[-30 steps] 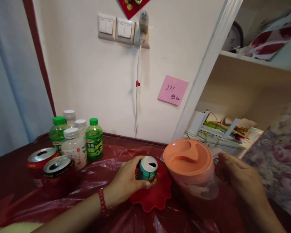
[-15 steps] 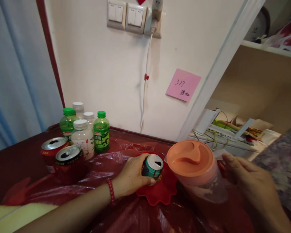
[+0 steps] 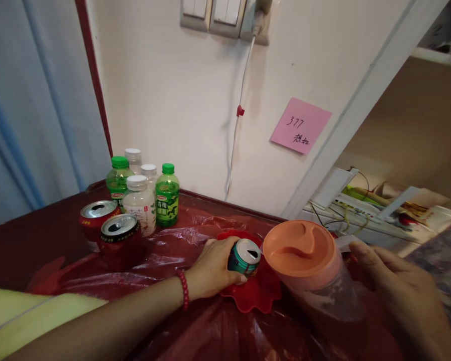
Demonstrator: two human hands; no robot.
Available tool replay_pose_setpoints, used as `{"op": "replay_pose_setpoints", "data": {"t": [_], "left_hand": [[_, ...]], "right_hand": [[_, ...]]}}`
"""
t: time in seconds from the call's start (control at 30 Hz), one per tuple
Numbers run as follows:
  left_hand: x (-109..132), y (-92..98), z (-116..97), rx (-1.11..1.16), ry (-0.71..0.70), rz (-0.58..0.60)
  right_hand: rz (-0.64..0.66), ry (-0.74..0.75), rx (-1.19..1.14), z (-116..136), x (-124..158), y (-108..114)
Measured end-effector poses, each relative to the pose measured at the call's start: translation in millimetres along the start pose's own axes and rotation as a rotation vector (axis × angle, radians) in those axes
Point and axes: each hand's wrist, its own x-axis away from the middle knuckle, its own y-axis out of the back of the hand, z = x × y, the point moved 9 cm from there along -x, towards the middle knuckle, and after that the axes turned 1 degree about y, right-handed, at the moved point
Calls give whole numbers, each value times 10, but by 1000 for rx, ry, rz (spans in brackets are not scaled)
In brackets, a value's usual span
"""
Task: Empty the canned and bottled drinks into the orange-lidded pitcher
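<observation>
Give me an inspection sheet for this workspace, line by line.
Surface: dark red table, partly under wrinkled red plastic sheet.
Things in hand: opened teal can, on or above red scalloped dish, contact unclear; orange-lidded pitcher.
Clutter: two opened red cans, five capped bottles.
Hands: left hand around the can; right hand holding the pitcher's handle.
Cables: white cord down the wall; more cords at right.
Surroundings: pink note, blue curtain, wall switches.

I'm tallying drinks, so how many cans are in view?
3: a teal can held in the left hand, a red can near the bottles, and a black-rimmed red can just in front of it. Others could be hidden.
</observation>
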Motion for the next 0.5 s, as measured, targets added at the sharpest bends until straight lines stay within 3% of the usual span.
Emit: {"op": "replay_pose_setpoints", "data": {"t": [0.17, 0.5], "left_hand": [[-11, -15, 28, -20, 1, -9], [0, -41, 20, -24, -6, 16]], "right_hand": [[-5, -76, -30, 47, 50, -5], [75, -195, 125, -171, -102, 17]]}}
